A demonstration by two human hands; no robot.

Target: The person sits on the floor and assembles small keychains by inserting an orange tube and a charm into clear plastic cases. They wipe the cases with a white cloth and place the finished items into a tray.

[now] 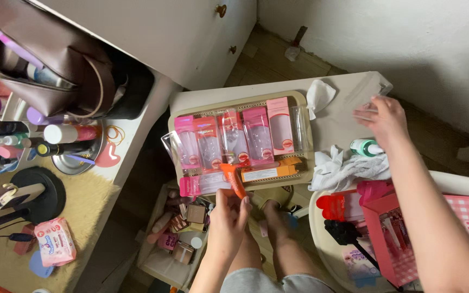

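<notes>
Orange plastic tool (pixel 233 182) pinched in my left hand (pixel 228 217), centre frame, over beige tray (pixel 191 106); right hand (pixel 384 120), upper right, fingers spread on clear plastic wrapper (pixel 366 89).

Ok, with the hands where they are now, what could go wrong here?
1. The left hand holds an orange tool at the tray edge; a nudge could topple the upright pink boxes.
2. The right hand reaches over the small green-capped bottle on crumpled cloth; the wrist could knock it over.
3. The tray sits near the table edge, above the open box below.
</notes>
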